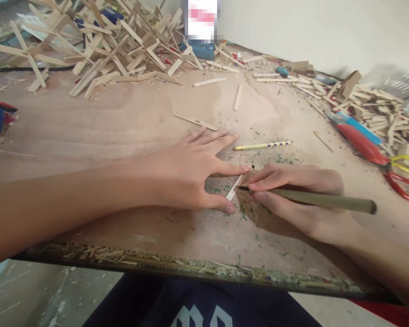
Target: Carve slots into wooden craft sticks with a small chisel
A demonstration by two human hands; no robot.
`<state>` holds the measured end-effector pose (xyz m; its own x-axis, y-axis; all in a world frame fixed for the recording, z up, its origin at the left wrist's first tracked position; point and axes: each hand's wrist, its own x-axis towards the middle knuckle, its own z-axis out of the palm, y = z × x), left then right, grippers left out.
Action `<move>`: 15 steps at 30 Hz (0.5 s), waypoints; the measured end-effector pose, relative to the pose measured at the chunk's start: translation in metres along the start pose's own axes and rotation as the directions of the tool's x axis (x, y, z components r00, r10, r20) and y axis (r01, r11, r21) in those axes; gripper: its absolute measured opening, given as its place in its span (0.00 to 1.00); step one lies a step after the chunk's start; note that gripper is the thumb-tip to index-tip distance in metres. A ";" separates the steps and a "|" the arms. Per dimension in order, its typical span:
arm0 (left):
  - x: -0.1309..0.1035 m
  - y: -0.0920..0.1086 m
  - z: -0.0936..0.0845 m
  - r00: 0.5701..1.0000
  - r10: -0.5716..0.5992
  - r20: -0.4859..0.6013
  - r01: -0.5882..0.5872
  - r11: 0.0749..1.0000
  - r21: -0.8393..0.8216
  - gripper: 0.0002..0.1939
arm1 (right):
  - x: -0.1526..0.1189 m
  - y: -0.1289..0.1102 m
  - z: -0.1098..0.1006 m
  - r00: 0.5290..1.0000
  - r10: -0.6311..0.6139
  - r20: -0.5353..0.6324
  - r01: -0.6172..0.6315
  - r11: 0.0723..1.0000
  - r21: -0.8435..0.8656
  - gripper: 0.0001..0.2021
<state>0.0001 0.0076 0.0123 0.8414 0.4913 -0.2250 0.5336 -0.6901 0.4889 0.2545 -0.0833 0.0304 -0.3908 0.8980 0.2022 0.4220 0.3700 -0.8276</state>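
My left hand (194, 170) lies flat on the wooden table with its fingers spread. Its index fingertip and thumb rest by the two ends of a short, pale wooden stick (234, 188). Pinched in my right hand (293, 193) is a thick olive-green pencil (327, 200), its dark tip touching the stick's surface. Just beyond my hands lies a yellow pencil with dark spots (264, 145). A slotted craft stick (196, 121) sits past my left fingertips. Green crumbs are scattered around the work spot.
Crossed craft sticks (122, 43) are heaped at the back left. On the right are cut stick pieces (375, 113), red-handled scissors (404, 186), a red tool handle (361, 143) and a blue strip (359, 127). Wood scraps line the table's front edge (191, 268).
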 end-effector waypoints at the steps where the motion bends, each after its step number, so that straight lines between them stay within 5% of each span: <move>1: 0.000 0.000 0.001 1.000 0.000 -0.005 0.000 1.000 -0.002 0.45 | 0.000 0.000 0.000 1.000 -0.002 0.000 0.002 1.000 -0.002 0.08; 15: 0.000 0.000 0.003 0.999 0.011 -0.044 -0.011 1.000 -0.003 0.46 | 0.000 0.003 0.003 0.998 -0.053 0.014 0.054 0.998 -0.019 0.08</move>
<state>0.0001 0.0062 0.0096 0.8427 0.5067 -0.1820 0.5239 -0.6939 0.4941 0.2532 -0.0827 0.0268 -0.4240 0.8736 0.2389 0.4159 0.4221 -0.8055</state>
